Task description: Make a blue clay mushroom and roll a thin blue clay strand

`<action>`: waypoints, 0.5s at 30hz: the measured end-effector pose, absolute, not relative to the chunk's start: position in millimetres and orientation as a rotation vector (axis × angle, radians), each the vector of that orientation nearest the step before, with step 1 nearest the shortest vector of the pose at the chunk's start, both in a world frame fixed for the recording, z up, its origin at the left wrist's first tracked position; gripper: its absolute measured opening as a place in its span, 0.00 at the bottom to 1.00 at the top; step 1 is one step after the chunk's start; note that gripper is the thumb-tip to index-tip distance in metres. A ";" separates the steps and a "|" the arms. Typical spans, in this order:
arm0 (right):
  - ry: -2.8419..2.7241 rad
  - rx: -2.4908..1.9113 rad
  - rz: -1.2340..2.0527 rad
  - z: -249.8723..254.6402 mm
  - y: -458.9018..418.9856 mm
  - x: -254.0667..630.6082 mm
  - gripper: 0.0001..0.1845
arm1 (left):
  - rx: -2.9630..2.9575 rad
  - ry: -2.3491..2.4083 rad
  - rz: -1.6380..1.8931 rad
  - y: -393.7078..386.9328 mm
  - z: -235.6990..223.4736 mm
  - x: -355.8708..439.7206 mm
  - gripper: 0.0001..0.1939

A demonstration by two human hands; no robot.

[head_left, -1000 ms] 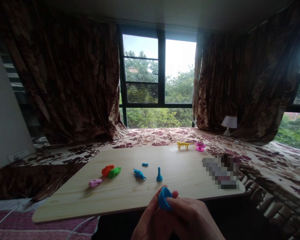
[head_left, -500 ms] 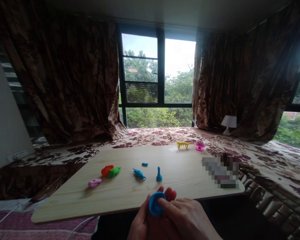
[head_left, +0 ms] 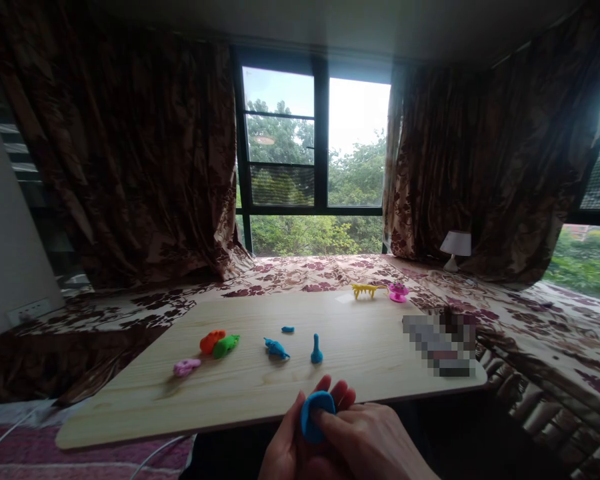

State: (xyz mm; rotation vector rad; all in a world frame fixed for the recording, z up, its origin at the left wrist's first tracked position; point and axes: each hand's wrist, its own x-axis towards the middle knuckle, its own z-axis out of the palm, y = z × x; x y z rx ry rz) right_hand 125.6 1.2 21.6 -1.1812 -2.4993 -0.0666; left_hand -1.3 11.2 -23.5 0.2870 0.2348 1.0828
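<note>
A piece of blue modelling clay (head_left: pixel 309 424), hollowed like a shallow cup, is held at the table's near edge. My left hand (head_left: pixel 284 443) cradles it from below and the left, with several fingertips showing behind it. From the right, my right hand (head_left: pixel 375 437) pinches the clay's rim, a finger or thumb pressed into the hollow. On the table ahead stands a blue clay piece with a round base and upright neck (head_left: pixel 317 350). Left of it lie a lumpy blue clay piece (head_left: pixel 277 348) and a small blue clay bit (head_left: pixel 287 329).
Orange clay (head_left: pixel 213 341), green clay (head_left: pixel 227 346) and pink clay (head_left: pixel 187 367) lie on the left of the wooden table (head_left: pixel 145 393). A yellow animal-like figure (head_left: pixel 364 291) and a pink piece (head_left: pixel 398 293) stand at the far edge. A pixelated patch covers something at right.
The blue clay cup has shifted slightly left and lower, and its hollow now faces me more. My left fingertips have spread up behind it. The pieces on the table stay put.
</note>
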 end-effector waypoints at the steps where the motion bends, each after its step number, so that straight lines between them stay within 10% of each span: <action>1: -2.489 -1.147 -0.066 22.1 1.3 127.7 0.07 | 0.274 0.227 1.064 11.6 -23.1 -2.4 0.16; 15: -2.507 -1.141 -0.023 17.8 1.4 130.6 0.16 | 0.171 0.410 1.067 9.2 -10.6 -0.3 0.10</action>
